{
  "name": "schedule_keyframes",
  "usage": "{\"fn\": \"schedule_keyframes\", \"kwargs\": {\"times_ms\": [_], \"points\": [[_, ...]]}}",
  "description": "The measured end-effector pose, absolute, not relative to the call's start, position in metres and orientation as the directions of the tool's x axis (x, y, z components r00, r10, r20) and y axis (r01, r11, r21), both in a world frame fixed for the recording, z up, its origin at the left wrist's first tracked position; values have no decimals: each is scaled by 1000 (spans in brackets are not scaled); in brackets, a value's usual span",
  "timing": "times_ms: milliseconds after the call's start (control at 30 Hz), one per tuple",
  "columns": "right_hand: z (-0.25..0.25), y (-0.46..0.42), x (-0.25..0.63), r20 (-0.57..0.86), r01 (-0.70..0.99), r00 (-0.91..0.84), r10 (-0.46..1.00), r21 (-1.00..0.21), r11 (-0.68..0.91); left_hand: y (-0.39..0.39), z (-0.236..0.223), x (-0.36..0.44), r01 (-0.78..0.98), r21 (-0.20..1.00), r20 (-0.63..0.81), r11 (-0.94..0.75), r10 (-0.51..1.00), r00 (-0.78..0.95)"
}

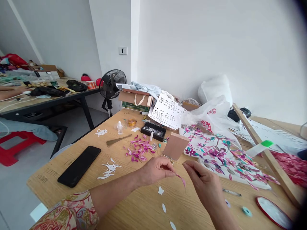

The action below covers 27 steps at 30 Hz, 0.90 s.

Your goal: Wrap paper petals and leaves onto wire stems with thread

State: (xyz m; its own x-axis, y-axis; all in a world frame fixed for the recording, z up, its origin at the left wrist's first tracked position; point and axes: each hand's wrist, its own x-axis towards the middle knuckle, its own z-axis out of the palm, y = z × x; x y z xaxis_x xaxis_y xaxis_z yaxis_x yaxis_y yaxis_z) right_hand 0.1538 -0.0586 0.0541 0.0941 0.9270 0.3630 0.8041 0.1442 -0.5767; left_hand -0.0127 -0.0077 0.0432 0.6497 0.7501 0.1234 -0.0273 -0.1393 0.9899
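My left hand [155,170] is closed in a pinch on a small pink petal [181,179] that hangs just above the wooden table [134,204]. My right hand [203,182] is close beside it, fingers curled together, holding something thin I cannot make out. A pile of pink petals [139,150] lies beyond my hands. To the right lies a white canvas [216,153] covered with pink and teal petal flowers. White paper petals [161,190] lie on the table under my hands.
A black phone [79,165] lies at the left. A black tray [153,131], a small bottle [119,127], a wire spool [131,122], a brown card [176,146], a fan [112,84], plastic bags [213,111] and a wooden strip [261,150] stand around. Another person's arm [9,92] rests on the far table.
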Motion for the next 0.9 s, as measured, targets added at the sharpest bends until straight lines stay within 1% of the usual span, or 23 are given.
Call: {"fn": "schedule_keyframes", "kwargs": {"times_ms": [67,100,167,233,333,400,500,533,600,667,733,833,900], "points": [[40,-52,152,304,714,101,947,-685,144,-11,46,-13,-113,992,26,57,781,623],[32,-51,149,284,671,101,953,-727,145,-11,47,-13,-145,984,4,105,798,603],[18,-52,140,263,618,106,959,-773,144,-11,47,-13,-188,974,-5,128,839,545],[9,-59,130,263,617,87,961,-772,155,-8,45,-13,-194,976,4,102,875,484],[10,-75,118,290,689,19,957,-697,197,-3,39,-11,-98,995,45,-4,903,428],[20,-84,115,331,759,-24,943,-608,232,-1,37,-10,22,987,133,-158,894,428],[44,-89,122,405,843,-71,912,-464,272,-3,38,-11,146,907,275,-395,818,505],[52,-88,127,418,863,-70,906,-430,266,-5,40,-11,148,891,289,-429,788,543],[66,-81,141,414,886,-47,909,-404,230,-7,43,-13,106,909,264,-404,753,603],[73,-71,154,359,869,-24,933,-453,197,-9,45,-15,37,960,186,-276,736,650],[73,-60,163,263,795,-33,964,-578,185,-9,46,-17,-33,995,87,-90,707,702],[59,-48,164,132,583,-61,989,-800,142,-10,46,-19,-97,983,-35,157,673,739],[45,-47,157,95,464,-50,994,-879,107,-10,46,-20,-144,964,-59,224,707,704]]}}
